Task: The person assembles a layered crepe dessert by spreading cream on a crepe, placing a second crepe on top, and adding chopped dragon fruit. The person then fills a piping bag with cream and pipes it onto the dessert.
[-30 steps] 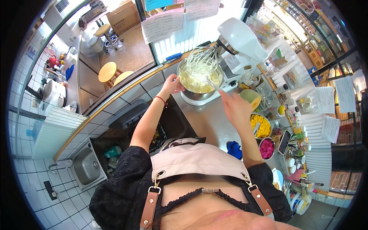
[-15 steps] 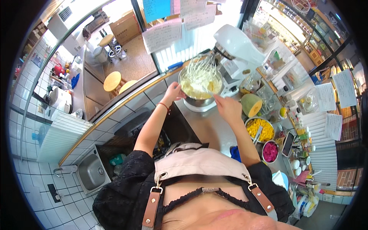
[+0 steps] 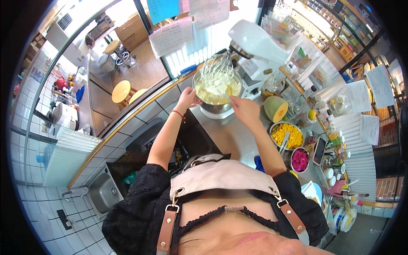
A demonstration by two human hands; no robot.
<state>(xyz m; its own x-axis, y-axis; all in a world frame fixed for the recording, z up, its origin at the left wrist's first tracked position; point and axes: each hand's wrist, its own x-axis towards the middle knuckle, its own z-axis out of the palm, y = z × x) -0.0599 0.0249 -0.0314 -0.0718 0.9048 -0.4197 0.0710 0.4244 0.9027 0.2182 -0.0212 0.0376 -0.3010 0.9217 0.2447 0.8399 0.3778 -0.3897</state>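
A metal mixing bowl [image 3: 217,100] sits on the base of a white stand mixer [image 3: 259,44] with its head tilted up. Inside lies pale cream-yellow batter or cream [image 3: 208,92]. The wire whisk [image 3: 217,68], coated in the same cream, hangs from the raised head over the bowl. At the bowl's left rim, my left hand [image 3: 187,99] is closed on the edge. My right hand [image 3: 246,111], at the right front of the bowl, grips a slim pale spatula [image 3: 224,95]. Its tip reaches into the cream, where its exact shape is hidden.
Right of the mixer stand a cut melon [image 3: 275,109], a bowl of diced yellow fruit [image 3: 287,136] with a utensil in it, and a bowl of magenta pieces [image 3: 300,160]. A phone [image 3: 319,151] leans beside small jars. A sink [image 3: 103,191] is at lower left.
The whole view has shifted slightly. My right hand and the spatula have moved a little further in over the bowl; my left hand stays at the rim.
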